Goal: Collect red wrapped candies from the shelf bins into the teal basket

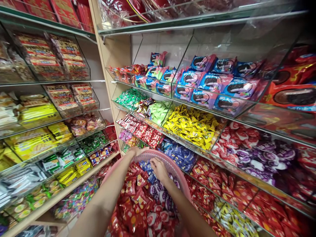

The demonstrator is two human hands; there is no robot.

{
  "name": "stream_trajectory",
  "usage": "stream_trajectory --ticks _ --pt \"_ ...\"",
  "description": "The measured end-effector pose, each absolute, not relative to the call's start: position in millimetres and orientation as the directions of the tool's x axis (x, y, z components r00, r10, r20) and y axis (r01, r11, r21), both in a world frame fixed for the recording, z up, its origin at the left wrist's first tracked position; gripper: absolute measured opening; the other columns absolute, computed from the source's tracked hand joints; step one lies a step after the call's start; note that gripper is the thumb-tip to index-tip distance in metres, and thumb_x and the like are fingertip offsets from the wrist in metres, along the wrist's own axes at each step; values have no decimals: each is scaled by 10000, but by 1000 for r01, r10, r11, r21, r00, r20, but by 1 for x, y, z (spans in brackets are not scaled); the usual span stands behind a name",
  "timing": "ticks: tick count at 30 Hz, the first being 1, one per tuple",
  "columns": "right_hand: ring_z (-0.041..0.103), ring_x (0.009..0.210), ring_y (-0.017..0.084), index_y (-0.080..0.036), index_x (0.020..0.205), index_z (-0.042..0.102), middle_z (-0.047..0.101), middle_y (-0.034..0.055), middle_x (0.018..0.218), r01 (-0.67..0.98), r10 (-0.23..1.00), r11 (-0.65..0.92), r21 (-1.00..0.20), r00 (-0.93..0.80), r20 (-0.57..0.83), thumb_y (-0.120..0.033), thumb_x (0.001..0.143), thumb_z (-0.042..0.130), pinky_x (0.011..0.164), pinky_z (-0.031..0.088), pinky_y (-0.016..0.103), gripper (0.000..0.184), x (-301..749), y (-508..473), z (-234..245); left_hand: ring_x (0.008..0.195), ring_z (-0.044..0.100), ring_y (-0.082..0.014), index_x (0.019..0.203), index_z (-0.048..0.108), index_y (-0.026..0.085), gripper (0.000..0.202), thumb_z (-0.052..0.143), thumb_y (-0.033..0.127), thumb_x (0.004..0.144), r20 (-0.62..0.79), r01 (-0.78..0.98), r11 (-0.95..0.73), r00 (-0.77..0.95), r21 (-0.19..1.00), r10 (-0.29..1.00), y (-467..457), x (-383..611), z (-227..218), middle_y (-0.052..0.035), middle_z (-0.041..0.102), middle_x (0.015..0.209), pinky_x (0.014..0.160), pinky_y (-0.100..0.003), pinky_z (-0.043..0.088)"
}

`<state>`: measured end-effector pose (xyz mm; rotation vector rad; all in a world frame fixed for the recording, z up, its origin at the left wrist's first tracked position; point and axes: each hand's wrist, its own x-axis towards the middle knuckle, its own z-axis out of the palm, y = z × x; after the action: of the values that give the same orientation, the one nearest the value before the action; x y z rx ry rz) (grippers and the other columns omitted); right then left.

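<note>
The pink basket (pixel 182 176), at six o'clock, holds wrapped red sweets (pixel 134 192). The left hand (pixel 138 151) grips its twelve o'clock rim, presumably steadying it. The right hand (pixel 158 168), fingers curled, is at one o'clock by blue packets (pixel 145 166), perhaps for sorting; I cannot tell whether it holds any.

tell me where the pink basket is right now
In the head view, the pink basket is at bottom centre, before the candy shelves, with the left hand at its far rim and the right hand over its candies.
</note>
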<state>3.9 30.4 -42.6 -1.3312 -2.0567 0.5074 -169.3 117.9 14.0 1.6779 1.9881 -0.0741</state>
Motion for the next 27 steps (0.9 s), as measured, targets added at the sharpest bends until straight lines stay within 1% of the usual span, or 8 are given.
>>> stream_trajectory --ticks 4,6,8,10,13,16,20,27 --pt "594 733 133 -224 878 618 635 1 832 674 913 409 -615 -307 270 -151 844 416 691 444 218 217 10 35 -43 1146 495 -413 1176 597 55 1147 268 932 514 -437 930 238 -97 280 894 117 -168 17 -258 510 1255 924 -458 402" --pt "599 773 155 -212 917 627 630 35 894 724 934 356 -591 -257 248 -114 822 411 712 441 243 256 11 35 -41 1157 489 -403 1181 592 51 1152 259 932 518 -440 932 233 -92 279 893 116 -168 18 -256 497 1268 932 -446 399" --pt "594 851 190 -185 1026 607 597 94 1018 776 954 289 -560 -184 238 -81 808 386 747 433 281 328 7 33 -37 1160 490 -394 1170 603 61 1144 249 933 519 -442 933 229 -88 277 893 115 -168 19 -249 502 1269 940 -435 393" --pt "577 921 212 -178 1094 578 561 122 1090 806 960 258 -532 -153 234 -94 820 379 780 425 303 349 -1 30 -35 1153 500 -388 1160 612 77 1133 243 934 517 -444 935 225 -84 276 892 114 -168 19 -239 516 1262 939 -427 395" --pt "564 946 209 -215 1005 611 577 87 1045 813 955 288 -506 -204 215 -231 856 448 809 421 294 222 -19 25 -34 1137 515 -384 1159 612 75 1136 232 933 519 -442 936 221 -82 273 893 114 -168 19 -241 534 1246 929 -420 403" --pt "574 907 200 -225 879 636 597 62 970 818 955 295 -494 -237 178 -328 824 542 794 427 281 150 -37 22 -39 1143 511 -380 1185 589 51 1145 243 926 530 -439 937 214 -76 275 895 113 -168 19 -249 530 1249 932 -415 402" --pt "586 861 179 -220 823 644 611 51 925 828 964 267 -493 -223 147 -234 813 546 767 423 261 100 -44 23 -44 1161 497 -378 1206 576 70 1111 258 912 553 -430 936 209 -72 282 900 110 -168 22 -232 525 1263 934 -415 403" --pt "600 797 141 -209 766 649 636 26 820 813 980 197 -548 -148 133 -185 867 452 730 413 219 222 -28 40 -41 1155 496 -394 1161 613 82 1040 293 887 584 -422 933 225 -90 282 902 106 -167 28 -226 559 1225 898 -428 429"
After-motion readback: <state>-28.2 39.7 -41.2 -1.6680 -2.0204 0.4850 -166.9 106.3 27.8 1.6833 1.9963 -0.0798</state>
